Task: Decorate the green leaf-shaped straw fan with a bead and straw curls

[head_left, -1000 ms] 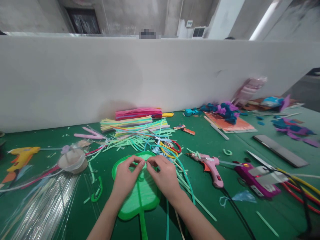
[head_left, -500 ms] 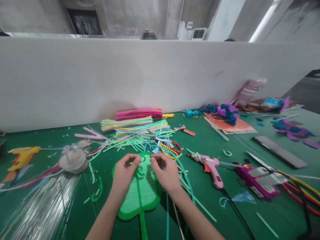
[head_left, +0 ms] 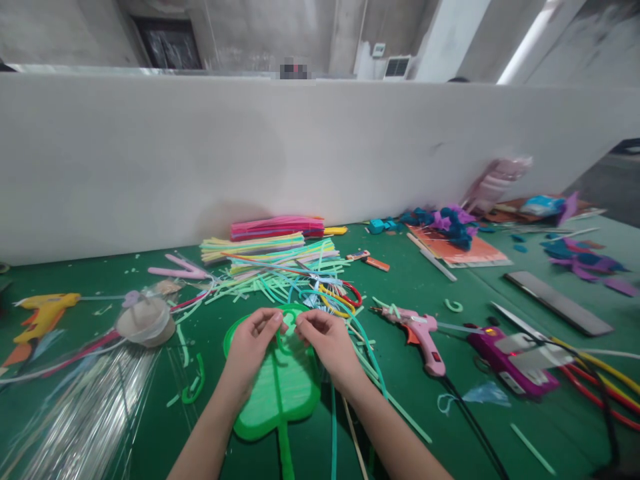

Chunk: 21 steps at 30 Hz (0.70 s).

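Note:
A green fan-shaped piece with a rounded head and a straight handle lies below my hands. Over its upper part, a small green pipe cleaner bent into a curl shows between my fingertips. My left hand pinches with thumb and forefinger at the curl's left side. From the other side, my right hand has its thumb and fingers closed at the curl's right end. The fingers partly hide where each hand meets it. Another dark green curved strip shows on the fan's face just below.
Behind my hands lie pipe cleaner bundles and scissors. To the right are a pink glue gun, a purple power strip and a phone. A yellow glue gun and a cup stand left. A white partition rises behind.
My right fingertips have moved slightly left, closer to my left ones, and the curl between them shows more clearly. The fan-shaped piece stays almost in place.

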Each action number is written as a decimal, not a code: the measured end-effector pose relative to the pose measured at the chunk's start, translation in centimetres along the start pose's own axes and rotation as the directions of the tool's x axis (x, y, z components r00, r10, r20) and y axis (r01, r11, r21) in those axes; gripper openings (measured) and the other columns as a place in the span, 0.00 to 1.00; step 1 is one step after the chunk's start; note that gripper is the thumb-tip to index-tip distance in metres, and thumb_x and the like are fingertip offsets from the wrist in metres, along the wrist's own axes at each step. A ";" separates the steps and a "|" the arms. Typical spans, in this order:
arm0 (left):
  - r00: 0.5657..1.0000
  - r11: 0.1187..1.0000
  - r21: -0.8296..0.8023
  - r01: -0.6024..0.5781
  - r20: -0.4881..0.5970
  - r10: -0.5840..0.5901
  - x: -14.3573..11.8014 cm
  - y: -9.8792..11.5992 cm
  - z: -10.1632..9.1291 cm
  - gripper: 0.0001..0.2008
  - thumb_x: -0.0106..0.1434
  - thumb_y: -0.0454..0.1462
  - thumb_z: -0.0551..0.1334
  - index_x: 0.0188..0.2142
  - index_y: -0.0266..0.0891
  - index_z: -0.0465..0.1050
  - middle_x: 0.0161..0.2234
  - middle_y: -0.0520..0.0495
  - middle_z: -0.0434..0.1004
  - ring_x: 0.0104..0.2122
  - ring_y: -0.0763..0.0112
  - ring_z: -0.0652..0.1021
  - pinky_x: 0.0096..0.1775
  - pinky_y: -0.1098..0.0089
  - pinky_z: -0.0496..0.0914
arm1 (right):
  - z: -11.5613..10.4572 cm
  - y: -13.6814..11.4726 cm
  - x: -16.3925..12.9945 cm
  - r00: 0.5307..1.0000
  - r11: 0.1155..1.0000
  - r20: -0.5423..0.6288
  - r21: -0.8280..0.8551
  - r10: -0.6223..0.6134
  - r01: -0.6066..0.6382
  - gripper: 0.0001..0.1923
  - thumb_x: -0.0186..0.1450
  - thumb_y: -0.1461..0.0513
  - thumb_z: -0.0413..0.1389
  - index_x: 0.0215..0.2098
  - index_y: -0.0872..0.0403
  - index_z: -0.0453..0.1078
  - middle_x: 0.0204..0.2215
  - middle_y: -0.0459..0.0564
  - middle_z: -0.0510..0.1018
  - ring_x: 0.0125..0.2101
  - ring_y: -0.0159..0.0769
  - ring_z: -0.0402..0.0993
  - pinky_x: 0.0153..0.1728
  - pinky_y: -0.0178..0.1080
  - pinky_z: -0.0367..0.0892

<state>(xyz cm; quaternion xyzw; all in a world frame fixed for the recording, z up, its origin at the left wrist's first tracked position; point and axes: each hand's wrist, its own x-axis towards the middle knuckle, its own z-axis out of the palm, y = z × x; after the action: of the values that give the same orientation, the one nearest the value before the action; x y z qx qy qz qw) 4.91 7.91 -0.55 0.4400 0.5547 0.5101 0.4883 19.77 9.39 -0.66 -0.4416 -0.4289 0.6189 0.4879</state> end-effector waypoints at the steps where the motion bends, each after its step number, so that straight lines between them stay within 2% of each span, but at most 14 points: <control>1: 1.000 1.000 -0.003 -0.002 -0.005 0.002 0.0 0.1 0.0 0.16 0.56 0.48 0.67 0.35 0.37 0.76 0.27 0.50 0.77 0.29 0.71 0.75 0.33 0.73 0.67 | 0.0 0.0 0.0 1.000 1.000 0.002 0.009 0.006 -0.006 0.12 0.55 0.55 0.64 0.26 0.57 0.74 0.19 0.43 0.73 0.22 0.26 0.66 0.24 0.30 0.60; 4: 1.000 1.000 -0.015 -0.013 -0.021 0.012 -0.1 0.3 0.0 0.16 0.54 0.47 0.69 0.34 0.37 0.76 0.28 0.49 0.78 0.30 0.70 0.76 0.34 0.73 0.68 | 0.0 -0.2 -0.1 0.991 0.981 0.083 0.156 0.102 -0.114 0.13 0.56 0.55 0.65 0.28 0.58 0.75 0.23 0.45 0.76 0.23 0.25 0.68 0.25 0.28 0.62; 7: 1.000 1.000 -0.023 -0.021 -0.017 0.020 -0.1 0.5 0.0 0.15 0.54 0.47 0.69 0.33 0.37 0.76 0.27 0.50 0.77 0.30 0.71 0.75 0.35 0.73 0.68 | -0.2 -0.4 -0.3 0.937 0.886 0.239 0.330 0.256 -0.326 0.13 0.55 0.56 0.67 0.31 0.59 0.75 0.26 0.46 0.77 0.24 0.23 0.70 0.25 0.26 0.64; 9: 1.000 0.999 -0.024 -0.025 -0.012 0.024 -0.1 0.6 0.0 0.15 0.53 0.47 0.69 0.32 0.38 0.76 0.27 0.50 0.78 0.30 0.71 0.75 0.35 0.73 0.68 | -0.3 -0.4 -0.3 0.903 0.834 0.299 0.372 0.308 -0.408 0.14 0.55 0.57 0.68 0.32 0.59 0.75 0.26 0.46 0.78 0.24 0.23 0.72 0.26 0.25 0.66; 15: 0.999 0.999 -0.007 -0.031 -0.013 0.031 -0.1 0.8 -0.1 0.13 0.51 0.44 0.71 0.31 0.38 0.78 0.29 0.50 0.79 0.31 0.71 0.75 0.37 0.73 0.68 | -0.5 -0.3 -0.2 0.882 0.763 0.350 0.459 0.316 -0.456 0.13 0.55 0.60 0.69 0.33 0.60 0.75 0.27 0.48 0.80 0.24 0.24 0.74 0.27 0.25 0.70; 21: 1.000 1.000 0.003 -0.025 0.005 0.025 -0.1 0.7 0.0 0.13 0.49 0.44 0.72 0.29 0.37 0.80 0.29 0.47 0.81 0.32 0.67 0.77 0.39 0.69 0.70 | -0.6 0.2 -0.1 0.877 0.751 0.357 0.469 0.321 -0.466 0.10 0.57 0.61 0.67 0.32 0.60 0.76 0.26 0.47 0.80 0.25 0.23 0.75 0.29 0.23 0.70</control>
<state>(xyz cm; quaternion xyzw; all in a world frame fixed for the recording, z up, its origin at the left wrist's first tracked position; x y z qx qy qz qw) 4.92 7.87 0.13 0.4488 0.5487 0.5143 0.4827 20.32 9.36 -0.97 -0.2834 -0.1916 0.8547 0.3905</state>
